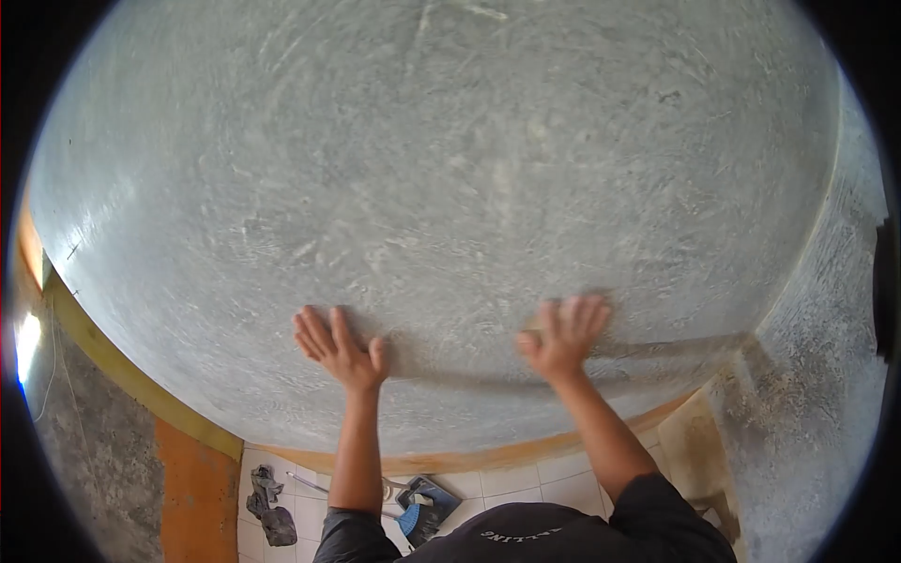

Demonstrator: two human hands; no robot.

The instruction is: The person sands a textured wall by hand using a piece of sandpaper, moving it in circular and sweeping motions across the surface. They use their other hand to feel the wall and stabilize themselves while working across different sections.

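A large grey plastered wall (488, 188) fills most of the head view. My left hand (343, 349) lies flat on its lower part, fingers spread, holding nothing. To the right, my right hand (566, 333) presses against the same wall, blurred by motion. A small tan piece (535, 326) shows between its thumb and fingers; most of it is hidden under the hand, and I cannot make out what it is. Both arms reach up from dark sleeves.
Below the wall runs an orange strip (422, 464) above white floor tiles (511, 477). A dustpan (436, 497), a blue brush (408, 519) and a crumpled dark cloth (279, 525) are on the floor. Another grey wall (798, 403) meets this one at the right.
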